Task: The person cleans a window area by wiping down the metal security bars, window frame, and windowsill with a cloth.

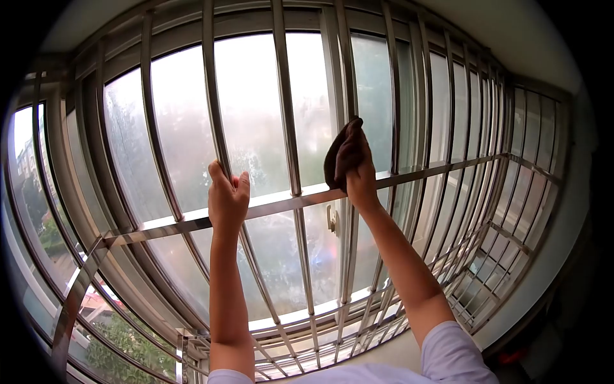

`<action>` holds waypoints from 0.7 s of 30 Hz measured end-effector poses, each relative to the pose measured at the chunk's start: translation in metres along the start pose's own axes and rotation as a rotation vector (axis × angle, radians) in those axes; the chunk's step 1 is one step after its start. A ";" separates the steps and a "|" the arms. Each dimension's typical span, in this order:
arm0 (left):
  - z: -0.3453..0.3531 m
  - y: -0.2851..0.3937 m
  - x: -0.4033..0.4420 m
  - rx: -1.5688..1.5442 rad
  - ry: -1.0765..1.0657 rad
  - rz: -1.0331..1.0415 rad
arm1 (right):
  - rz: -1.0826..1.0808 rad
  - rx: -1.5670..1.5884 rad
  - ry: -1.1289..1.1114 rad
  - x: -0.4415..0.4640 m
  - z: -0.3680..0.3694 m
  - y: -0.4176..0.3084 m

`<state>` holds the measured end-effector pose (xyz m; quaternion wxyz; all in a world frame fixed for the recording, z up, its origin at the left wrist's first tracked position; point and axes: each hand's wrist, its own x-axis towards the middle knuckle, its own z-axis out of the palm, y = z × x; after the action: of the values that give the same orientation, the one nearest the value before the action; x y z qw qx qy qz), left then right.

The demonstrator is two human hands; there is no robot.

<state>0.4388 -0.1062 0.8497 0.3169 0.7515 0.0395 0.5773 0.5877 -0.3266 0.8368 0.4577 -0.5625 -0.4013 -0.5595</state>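
Note:
My left hand (228,197) is closed around a vertical metal bar (216,121) of the window grille, just where it meets the crossbar (288,203). The thumb stands up on the right side of that bar. Raised to the right, my right hand (362,182) grips a dark brown cloth (345,153). The cloth is bunched over the fingers and lies against another vertical bar (348,77), above the crossbar. It hides most of the fingers.
Behind the grille are sliding window panes (249,89), hazy and streaked, with a white latch (331,219) on one frame. The grille turns a corner at the left, with green trees (128,349) outside. More bars (511,256) run along the right.

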 end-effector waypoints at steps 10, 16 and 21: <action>0.003 0.004 -0.003 0.107 0.040 0.033 | 0.152 -0.264 -0.008 0.106 0.017 -0.004; -0.003 0.002 -0.004 0.066 -0.033 0.050 | 0.222 -0.535 0.034 0.246 0.028 -0.019; -0.004 0.004 -0.005 0.101 -0.029 0.047 | 0.147 -0.632 0.104 0.327 0.039 -0.022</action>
<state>0.4323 -0.1094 0.8484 0.2658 0.7755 0.0463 0.5708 0.5936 -0.3032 1.1657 0.3195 -0.6748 -0.1424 -0.6498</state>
